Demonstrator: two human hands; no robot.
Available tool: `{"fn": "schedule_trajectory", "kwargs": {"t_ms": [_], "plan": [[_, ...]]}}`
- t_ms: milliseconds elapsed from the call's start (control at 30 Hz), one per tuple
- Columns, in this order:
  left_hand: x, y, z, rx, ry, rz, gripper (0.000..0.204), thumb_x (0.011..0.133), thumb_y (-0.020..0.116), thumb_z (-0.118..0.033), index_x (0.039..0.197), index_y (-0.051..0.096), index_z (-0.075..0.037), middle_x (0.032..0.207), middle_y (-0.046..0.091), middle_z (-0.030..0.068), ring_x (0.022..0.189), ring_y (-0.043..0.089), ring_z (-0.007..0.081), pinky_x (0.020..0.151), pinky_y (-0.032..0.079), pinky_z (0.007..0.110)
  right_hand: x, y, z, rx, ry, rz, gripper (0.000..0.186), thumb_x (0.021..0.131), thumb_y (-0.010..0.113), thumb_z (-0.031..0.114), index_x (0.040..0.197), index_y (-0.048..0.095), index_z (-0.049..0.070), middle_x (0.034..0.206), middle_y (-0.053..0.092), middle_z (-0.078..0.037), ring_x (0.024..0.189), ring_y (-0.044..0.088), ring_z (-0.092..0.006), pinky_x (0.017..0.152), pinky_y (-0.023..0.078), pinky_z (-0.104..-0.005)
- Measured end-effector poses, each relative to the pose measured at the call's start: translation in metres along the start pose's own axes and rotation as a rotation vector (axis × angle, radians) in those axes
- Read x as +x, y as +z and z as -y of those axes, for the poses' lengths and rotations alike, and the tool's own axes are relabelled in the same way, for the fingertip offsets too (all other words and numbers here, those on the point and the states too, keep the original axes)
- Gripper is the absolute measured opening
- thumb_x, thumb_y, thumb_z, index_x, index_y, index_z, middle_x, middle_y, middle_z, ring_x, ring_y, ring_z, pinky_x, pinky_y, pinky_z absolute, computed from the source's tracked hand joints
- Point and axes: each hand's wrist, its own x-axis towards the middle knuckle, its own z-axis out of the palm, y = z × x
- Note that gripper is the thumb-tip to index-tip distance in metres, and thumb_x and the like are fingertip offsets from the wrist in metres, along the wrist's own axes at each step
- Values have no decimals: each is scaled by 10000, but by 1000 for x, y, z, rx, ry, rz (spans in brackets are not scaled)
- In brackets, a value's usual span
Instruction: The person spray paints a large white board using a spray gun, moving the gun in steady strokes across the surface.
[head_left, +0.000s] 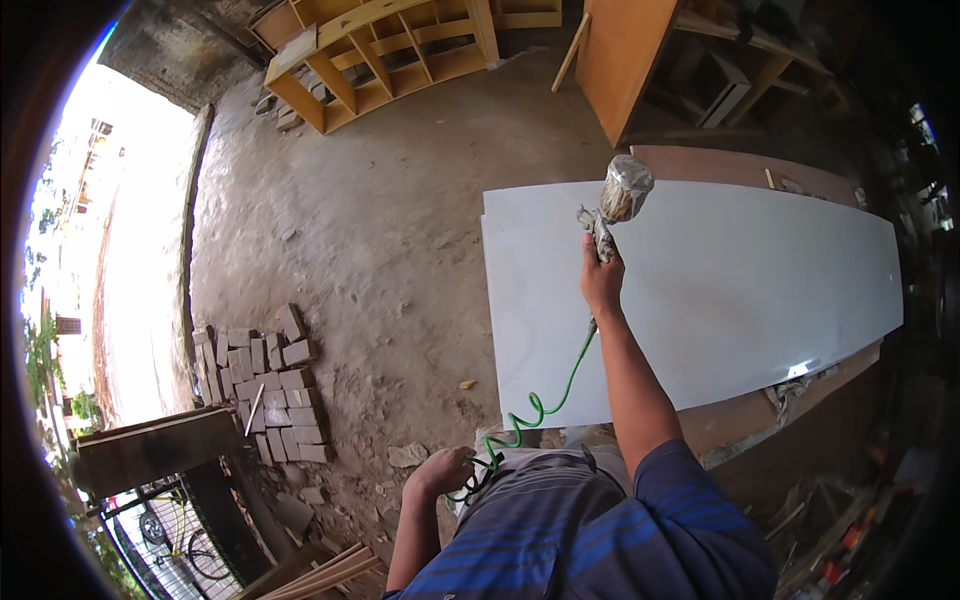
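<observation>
At the far left a patch of loose paving bricks (268, 385) lies on the dirt floor (380, 230). Nearer the body, the left hand (443, 468) is closed around the coiled green air hose (540, 400), keeping it off the ground beside the hip. The hose runs up to the spray gun (610, 205), which the right hand (603, 280) grips by its handle with arm extended, its cup above the left end of the large white panel (720, 290) lying flat. Spraying of the panel appears under way; the next pass likely calls for a steady sweep rightward, with hose slack fed along.
</observation>
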Motion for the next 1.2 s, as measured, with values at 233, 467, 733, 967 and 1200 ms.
{"fn": "schedule_trajectory", "kwargs": {"t_ms": [233,467,733,967,1200], "plan": [[13,10,-47,40,15,-9,425,882,594,-206,1258,678,-26,1040,744,225,957,729,356,864,568,452,33,-69,-27,-54,-23,-107,364,1066,581,294,1223,668,-23,1116,729,-219,1015,677,-401,886,520,-429],[37,29,-101,77,12,29,393,881,622,-211,1226,691,-36,987,758,201,908,746,334,816,579,441,78,-156,-64,-93,-15,-206,362,1060,588,264,1278,642,-19,1165,719,-237,1056,687,-414,906,536,-436],[69,47,-165,109,53,106,360,889,622,-202,1193,704,-29,885,750,153,817,739,285,733,584,417,131,-261,-106,-199,69,-271,394,1065,573,281,1325,622,-10,1219,703,-239,1111,672,-422,947,527,-442],[79,48,-224,117,-48,147,364,863,568,-233,1104,697,6,942,739,238,925,724,374,819,555,485,172,-332,-141,-193,10,-423,455,1056,592,373,1246,661,-34,1156,715,-250,1087,664,-440,917,509,-458],[78,43,-263,174,-99,194,399,890,547,-269,1152,692,-4,1011,739,251,983,715,397,875,548,495,210,-400,-172,-236,37,-514,473,1051,606,367,1296,647,-35,1247,703,-239,1169,660,-413,987,504,-443]]}}
